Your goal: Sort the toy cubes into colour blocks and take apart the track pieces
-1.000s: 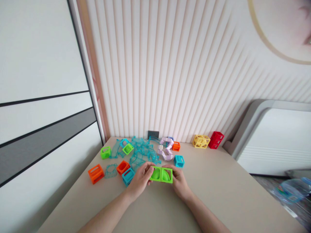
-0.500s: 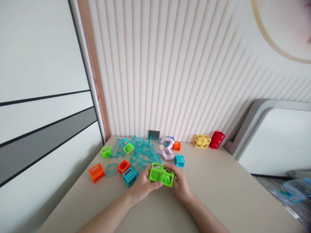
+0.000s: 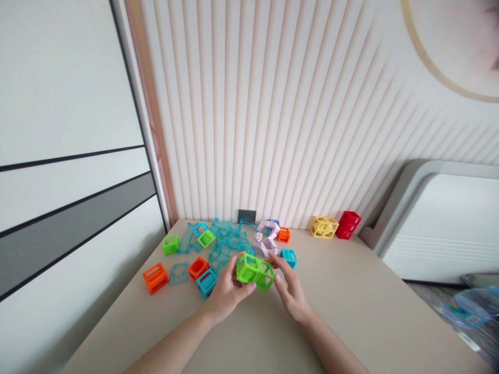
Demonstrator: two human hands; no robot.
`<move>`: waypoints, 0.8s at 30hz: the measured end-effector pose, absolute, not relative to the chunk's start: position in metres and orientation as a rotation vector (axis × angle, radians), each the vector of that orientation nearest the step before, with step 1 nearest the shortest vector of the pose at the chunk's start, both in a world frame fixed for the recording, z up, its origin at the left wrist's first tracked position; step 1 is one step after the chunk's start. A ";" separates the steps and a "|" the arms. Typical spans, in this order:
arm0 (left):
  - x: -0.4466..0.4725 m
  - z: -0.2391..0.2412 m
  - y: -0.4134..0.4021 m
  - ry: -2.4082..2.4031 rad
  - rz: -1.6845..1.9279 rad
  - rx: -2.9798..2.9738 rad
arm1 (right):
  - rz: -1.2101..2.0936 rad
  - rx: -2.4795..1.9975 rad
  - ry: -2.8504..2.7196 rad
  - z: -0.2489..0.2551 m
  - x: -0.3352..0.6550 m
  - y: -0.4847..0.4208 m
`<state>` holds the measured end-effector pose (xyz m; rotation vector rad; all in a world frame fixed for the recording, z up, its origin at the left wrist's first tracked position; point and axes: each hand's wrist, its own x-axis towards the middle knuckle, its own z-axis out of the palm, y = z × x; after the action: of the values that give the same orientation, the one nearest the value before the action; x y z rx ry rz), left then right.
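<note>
Two bright green open-frame cubes joined side by side (image 3: 254, 271) hang a little above the beige table (image 3: 351, 311). My left hand (image 3: 226, 291) is closed round their left end, thumb and fingers on the frame. My right hand (image 3: 290, 292) is just to the right of the pair, fingers stretched out and apart, fingertips close to the right cube but not gripping it.
Behind the hands lie clear teal track pieces (image 3: 228, 241), a lilac track (image 3: 265, 236), and loose cubes: green (image 3: 170, 243), orange (image 3: 155, 277), blue (image 3: 206, 283), teal (image 3: 289, 257). A yellow cube (image 3: 323, 226) and red cube (image 3: 348, 224) stand by the ribbed wall.
The joined green cubes were turned and lifted slightly to the left. My right hand let go of them and opened; my left hand kept its hold.
</note>
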<state>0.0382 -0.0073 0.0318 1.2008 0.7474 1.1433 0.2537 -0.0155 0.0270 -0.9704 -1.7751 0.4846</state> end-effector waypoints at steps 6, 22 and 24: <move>0.040 0.022 -0.011 0.748 1.149 1.273 | 0.595 -1.092 -1.868 0.027 0.252 -0.015; 0.036 0.035 -0.008 1.021 1.261 1.550 | 0.921 -0.956 -1.824 0.022 0.244 -0.013; 0.036 0.034 -0.009 1.012 1.264 1.573 | 0.951 -0.949 -1.791 0.021 0.243 -0.012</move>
<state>0.0360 -0.0089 0.0336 1.5732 1.0115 1.2645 0.2434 -0.0122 0.0210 -0.9488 -1.7905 0.9509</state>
